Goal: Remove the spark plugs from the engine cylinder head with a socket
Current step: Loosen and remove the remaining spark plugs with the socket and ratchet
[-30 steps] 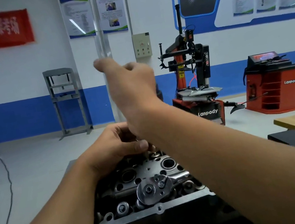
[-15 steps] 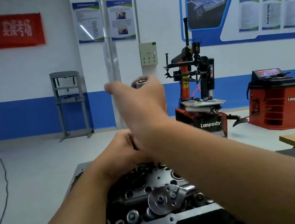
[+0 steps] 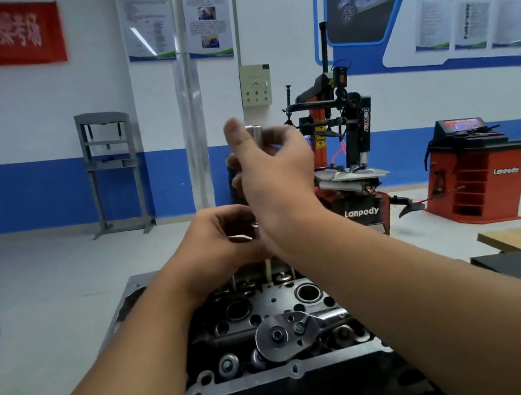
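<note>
The right hand (image 3: 275, 163) pinches the top of a long, bright steel cylindrical socket (image 3: 254, 135) between thumb and curled fingers, its upper end just showing at the fingertips. Below it, toward 7 o'clock, the left hand (image 3: 221, 239) curls round the lower shaft of the same tool; how tightly cannot be told, since the right wrist hides the fingers. The tool stands almost upright over the far row of wells in the dark grey cast-metal cylinder head (image 3: 271, 303), which sits centre-low in the view.

A thin pale rod (image 3: 268, 267) drops from under the hands toward the head; whether it is a spark plug tip is unclear.

At 6 o'clock from the hands, a round-headed chrome ratchet (image 3: 283, 334) lies loose across the near side of the head.

To do this lift well, I would keep the socket vertical and draw it straight up, the lower hand steadying so the plug does not drop out.
</note>
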A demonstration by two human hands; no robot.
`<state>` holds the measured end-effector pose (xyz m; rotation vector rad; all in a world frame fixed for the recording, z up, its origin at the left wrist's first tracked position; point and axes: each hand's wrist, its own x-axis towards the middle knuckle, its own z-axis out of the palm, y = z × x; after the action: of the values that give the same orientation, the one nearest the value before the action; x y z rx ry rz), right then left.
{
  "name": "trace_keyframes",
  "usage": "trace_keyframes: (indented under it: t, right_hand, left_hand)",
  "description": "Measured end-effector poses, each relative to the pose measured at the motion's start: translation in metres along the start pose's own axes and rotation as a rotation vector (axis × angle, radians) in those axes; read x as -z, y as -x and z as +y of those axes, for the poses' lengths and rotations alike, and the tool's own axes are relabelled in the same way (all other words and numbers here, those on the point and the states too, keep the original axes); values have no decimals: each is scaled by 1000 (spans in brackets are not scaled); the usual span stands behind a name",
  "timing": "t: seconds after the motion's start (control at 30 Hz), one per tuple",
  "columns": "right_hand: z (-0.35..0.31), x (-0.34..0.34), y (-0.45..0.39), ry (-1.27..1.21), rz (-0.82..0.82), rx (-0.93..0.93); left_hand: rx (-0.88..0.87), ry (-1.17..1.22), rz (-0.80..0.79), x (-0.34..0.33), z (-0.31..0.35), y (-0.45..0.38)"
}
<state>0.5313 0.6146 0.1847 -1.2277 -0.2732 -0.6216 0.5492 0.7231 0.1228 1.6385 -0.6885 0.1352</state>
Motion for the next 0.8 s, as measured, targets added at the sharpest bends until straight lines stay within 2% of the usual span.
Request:
trace_keyframes:
  t: [0.1,0.2,0.27,0.33,0.43,0.67,0.73,0.8]
  right_hand:
    - [1,8,-6,-18,-69,18]
    - [-1,14,-15,-99,-380,-79]
    - [-7,20,-23,-144,-608,-215]
    - [-9,26,-31,-183,-746,-297]
    - [-2,29,-35,-264,-775,-307]
    - [15,36,-40,-375,-655,-195]
    - [15,35,-39,-372,-641,-177]
    - [14,35,-37,-383,-651,-171]
  left_hand:
    - [61,80,-60,3,2,2]
    - [104,225,-116,6,3,5]
    - [70,193,-78,6,0,5]
    - [46,157,-34,5,-1,3]
    - [23,151,1,3,-1,1]
    - [-27,79,81,-3,-2,-1]
    - [29,125,8,0,0,0]
    - [107,189,-135,3,1,2]
